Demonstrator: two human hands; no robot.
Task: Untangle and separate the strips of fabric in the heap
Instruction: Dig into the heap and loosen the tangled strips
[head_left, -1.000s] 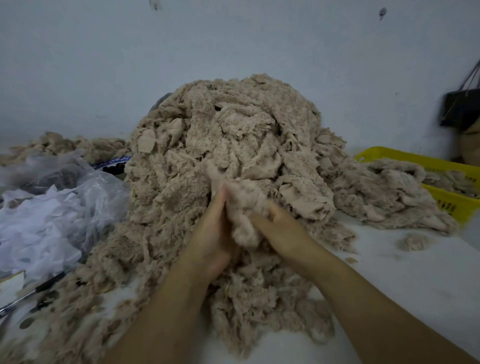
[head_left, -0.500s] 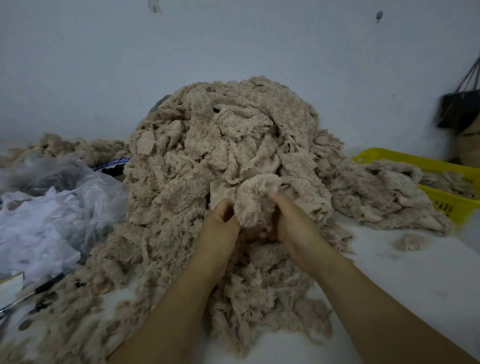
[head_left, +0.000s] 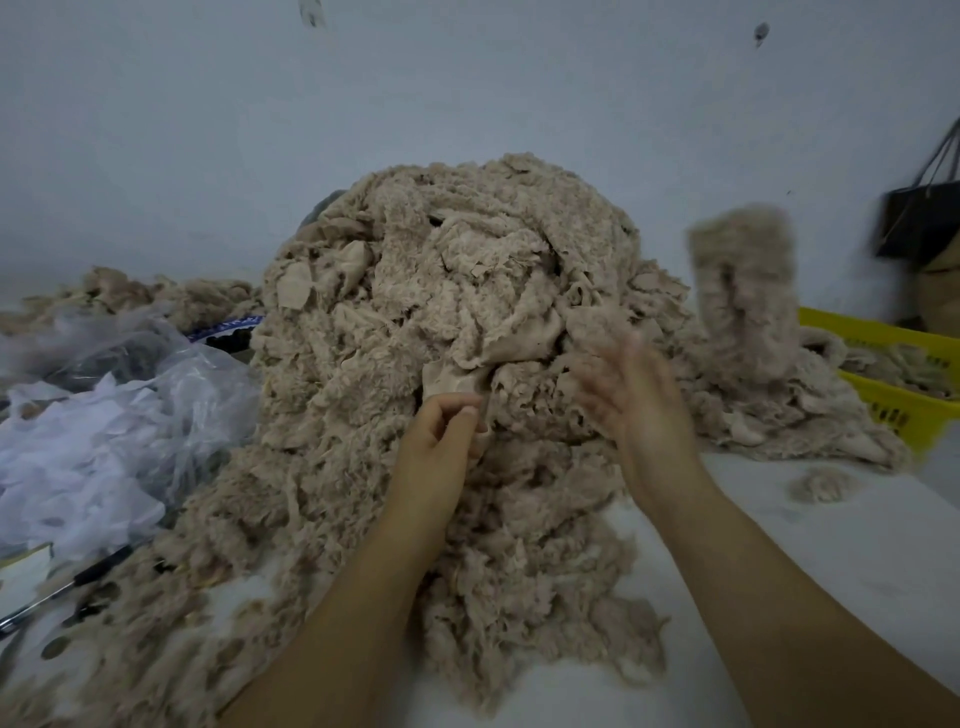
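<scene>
A tall heap of tangled beige fabric strips (head_left: 457, 291) fills the middle of the white table. My left hand (head_left: 441, 441) is at the heap's front, with thumb and fingers pinching a smooth beige strip (head_left: 457, 382) that hangs out of the heap. To its right my right hand (head_left: 641, 410) is blurred, fingers spread, holding nothing. A fluffy beige strip (head_left: 743, 291) is blurred in mid-air to the upper right of that hand, over a lower pile of strips (head_left: 779, 410).
A yellow plastic basket (head_left: 904, 410) with more beige fabric stands at the right edge. Clear plastic bags with white scraps (head_left: 104, 431) lie on the left, scissors (head_left: 62, 587) in front of them. A small beige tuft (head_left: 823, 483) sits on bare table (head_left: 779, 545). A black bag (head_left: 919, 218) hangs at far right.
Both hands held one fluffy strip at the heap's front. Now my right hand has let go and opened, and the strip is in the air to the right. My left hand stays at the heap.
</scene>
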